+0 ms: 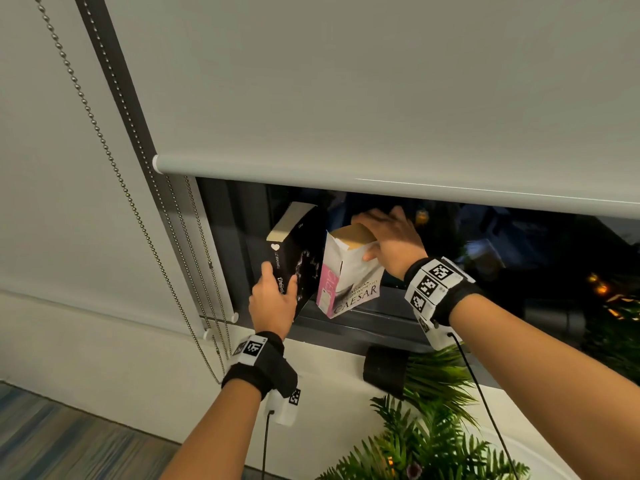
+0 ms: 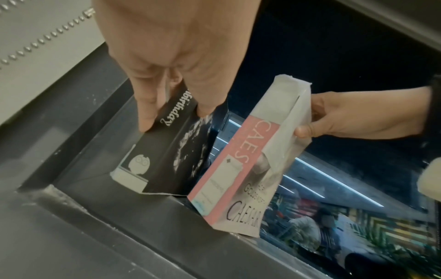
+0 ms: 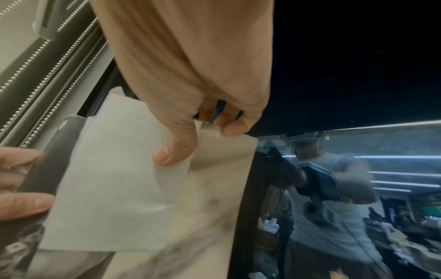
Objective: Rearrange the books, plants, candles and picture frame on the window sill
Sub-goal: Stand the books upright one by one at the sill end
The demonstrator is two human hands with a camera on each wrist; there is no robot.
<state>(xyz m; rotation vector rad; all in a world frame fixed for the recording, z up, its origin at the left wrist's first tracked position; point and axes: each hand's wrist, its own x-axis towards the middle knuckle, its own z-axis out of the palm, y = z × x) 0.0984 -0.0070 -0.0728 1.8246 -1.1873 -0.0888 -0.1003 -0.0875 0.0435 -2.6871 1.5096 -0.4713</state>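
Note:
Two books stand tilted on the dark window ledge (image 1: 363, 329), leaning against the glass. My left hand (image 1: 273, 296) grips the black book (image 1: 294, 251) by its spine, thumb on the cover; in the left wrist view my left hand (image 2: 171, 113) clasps the black book (image 2: 171, 154). My right hand (image 1: 388, 237) holds the top of the white and pink "Caesar" book (image 1: 349, 282), thumb on its front cover. The right wrist view shows my right hand (image 3: 190, 139) pinching the white book (image 3: 124, 169). The white book (image 2: 241, 169) stands just right of the black one.
A black pot (image 1: 386, 370) with a green leafy plant (image 1: 429, 438) stands on the white sill below the books. The roller blind (image 1: 381, 174) hangs low just above the books. Bead chains (image 1: 145, 216) hang at the left. The window glass (image 1: 519, 265) is dark.

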